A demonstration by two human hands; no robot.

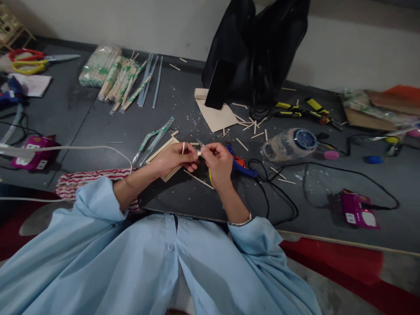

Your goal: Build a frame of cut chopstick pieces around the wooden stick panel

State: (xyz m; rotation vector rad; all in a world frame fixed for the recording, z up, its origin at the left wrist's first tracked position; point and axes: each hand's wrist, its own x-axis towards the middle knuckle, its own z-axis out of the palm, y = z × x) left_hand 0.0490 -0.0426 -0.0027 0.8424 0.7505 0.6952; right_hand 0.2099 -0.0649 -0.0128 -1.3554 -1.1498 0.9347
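My left hand [177, 158] and my right hand [217, 162] meet above the grey work surface [98, 122]. Both are closed in a pinch on a small piece of wooden stick [198, 153] held between the fingertips. A thin grey blade-like tip [200, 142] pokes up near my right thumb; I cannot make out what it belongs to. Under my left hand lies a small frame of wooden sticks [163, 149]. A long stick [198, 179] lies below the hands. A blue and orange tool [241, 166] lies just behind my right hand.
Wrapped chopsticks [121, 78] are piled at the back left, by red and yellow scissors [28, 61]. A black bag [259, 48] stands at the back. A plastic bottle [288, 144], pliers [305, 111], cables and two magenta boxes [357, 210] lie around.
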